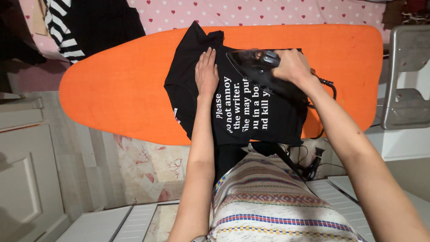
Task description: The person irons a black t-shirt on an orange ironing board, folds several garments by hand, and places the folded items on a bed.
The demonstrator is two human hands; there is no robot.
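Note:
A black T-shirt (192, 96) with white lettering lies spread over an orange ironing board (121, 89). My left hand (206, 74) rests flat on the shirt's upper part, fingers together and pointing away from me. My right hand (292, 66) grips the handle of a dark clothes iron (253, 67), which sits on the shirt just right of my left hand. The iron's cord (329, 85) trails off to the right across the board.
A metal iron rest (405, 76) juts from the board's right end. Striped and black clothes (76, 27) lie on a heart-patterned sheet (251, 11) behind the board. A cabinet door (27, 175) stands at left. White slatted panels (134, 222) lie on the floor.

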